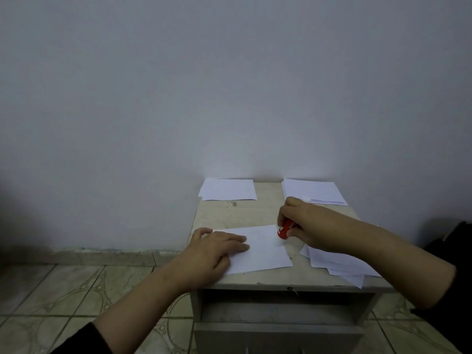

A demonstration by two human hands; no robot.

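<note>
The right hand [304, 226] is curled round a red glue stick [286, 229], tilting it so that its pale tip meets the sheet [265, 254] near the far right edge. White marks run along the tube, but they are too small and blurred to read. The fingers cover most of the stick, and a small white bit shows above the knuckles; I cannot tell what it is. The left hand [217, 247] lies flat on the sheet's left end, palm down, fingers straight and slightly spread, pressing the paper to the table [245, 213]. Both forearms reach in from the near side, bare to dark sleeves that are cut off at the picture's edge. The sheet sits at the table's near middle, a little askew. Under the right forearm lie loose papers [339, 264], partly hidden by the arm, one corner hanging over the front edge. At the back, against the wall [229, 85], rest a left stack [228, 189] and a right stack [313, 190]; faint lines show on the right one, unreadable. Below the tabletop is an open shelf [281, 312], dim inside. Patterned tiles [63, 290] cover the floor.
</note>
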